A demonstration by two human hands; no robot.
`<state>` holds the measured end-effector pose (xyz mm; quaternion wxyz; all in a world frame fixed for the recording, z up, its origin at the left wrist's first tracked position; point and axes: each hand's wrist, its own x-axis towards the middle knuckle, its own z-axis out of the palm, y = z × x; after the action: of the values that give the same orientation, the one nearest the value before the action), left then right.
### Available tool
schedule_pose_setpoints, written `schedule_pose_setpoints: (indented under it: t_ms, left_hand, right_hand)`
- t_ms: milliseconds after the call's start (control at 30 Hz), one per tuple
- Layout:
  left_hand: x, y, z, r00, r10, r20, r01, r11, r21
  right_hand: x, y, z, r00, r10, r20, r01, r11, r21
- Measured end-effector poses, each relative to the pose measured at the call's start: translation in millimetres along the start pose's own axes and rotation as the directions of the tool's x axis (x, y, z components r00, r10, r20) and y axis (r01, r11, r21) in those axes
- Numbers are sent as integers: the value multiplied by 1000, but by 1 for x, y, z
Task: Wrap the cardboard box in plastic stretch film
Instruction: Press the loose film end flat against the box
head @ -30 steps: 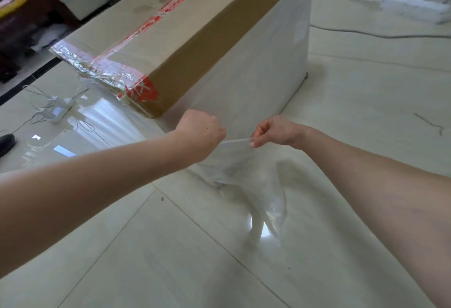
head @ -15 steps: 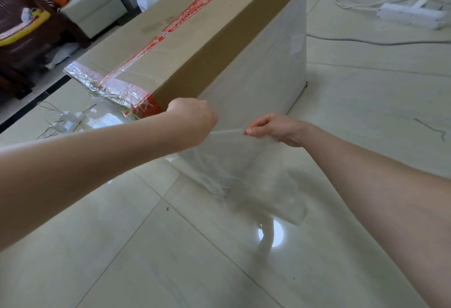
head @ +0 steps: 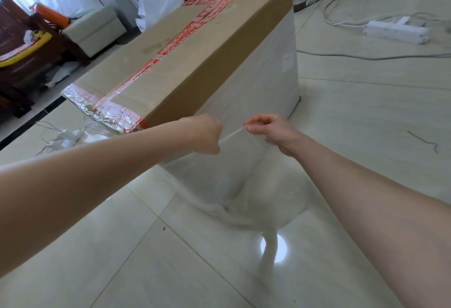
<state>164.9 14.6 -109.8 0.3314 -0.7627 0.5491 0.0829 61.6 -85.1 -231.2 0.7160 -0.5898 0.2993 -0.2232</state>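
1. Here the left hand (head: 206, 137) is balled into a fist, its grip clamped on the bunched top edge of the stretch film (head: 244, 173).
2. The right hand (head: 271, 132) pinches the same edge between thumb and fingers, its grip closed on the film just right of the left hand.
3. Between the two hands the film's edge is gathered into a thin white cord, pulled taut and slanting up toward the right.
4. Below that cord the film hangs as a clear, slightly cloudy sheet, narrowing to a twisted tail near the floor (head: 122, 246); whether the tail touches the floor cannot be told.
5. The film already covers the near-right side of the cardboard box (head: 195, 46), which looks milky white from the upper brown band down to the floor.
6. The cardboard box stands on the floor just beyond the hands, its near corner beside the left fist; its top is bare brown card crossed by red printed tape (head: 188, 32), with crinkled film over the near-left edge.
7. Far right, a white power strip (head: 395, 30) lies on the floor among grey cables.
8. Far left stand dark wooden furniture (head: 29, 63) and a pale footstool (head: 94, 29).
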Motion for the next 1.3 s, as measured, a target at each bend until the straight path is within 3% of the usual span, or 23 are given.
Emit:
schedule_pose_setpoints:
  t_ms: [100, 233, 467, 633, 733, 900, 1033, 1300]
  left_hand:
    - [3, 2, -6, 1000, -11, 26, 12, 1000, -19]
    - [-1, -4, -19, 1000, -20, -9, 21, 995, 101]
    - [0, -7, -8, 989, -57, 137, 46, 996, 81]
    - [-2, -18, -9, 996, -68, 57, 62, 994, 92]
    - [-2, -23, -18, 995, -80, 52, 78, 996, 40]
    - [10, -10, -19, 984, -84, -159, 53, 980, -191]
    - [28, 2, -26, 970, -104, -218, 24, 940, -342]
    - [30, -2, -12, 999, -11, -53, 8, 999, -51]
  right_hand:
    - [2, -1, -2, 1000, -10, -6, 11, 998, 64]
    - [8, -3, -2, 1000, -10, 13, 9, 999, 46]
    - [14, -2, -7, 999, 30, -21, -28, 994, 105]
    - [17, 3, -12, 993, 67, -98, -56, 991, 118]
    - [16, 4, -11, 988, 65, -136, -45, 988, 150]
    - [18, 3, -11, 983, 47, -180, -8, 978, 209]
    - [21, 0, -12, 981, 48, -187, -7, 978, 210]
    - [23, -3, -16, 980, 59, -191, -23, 982, 186]
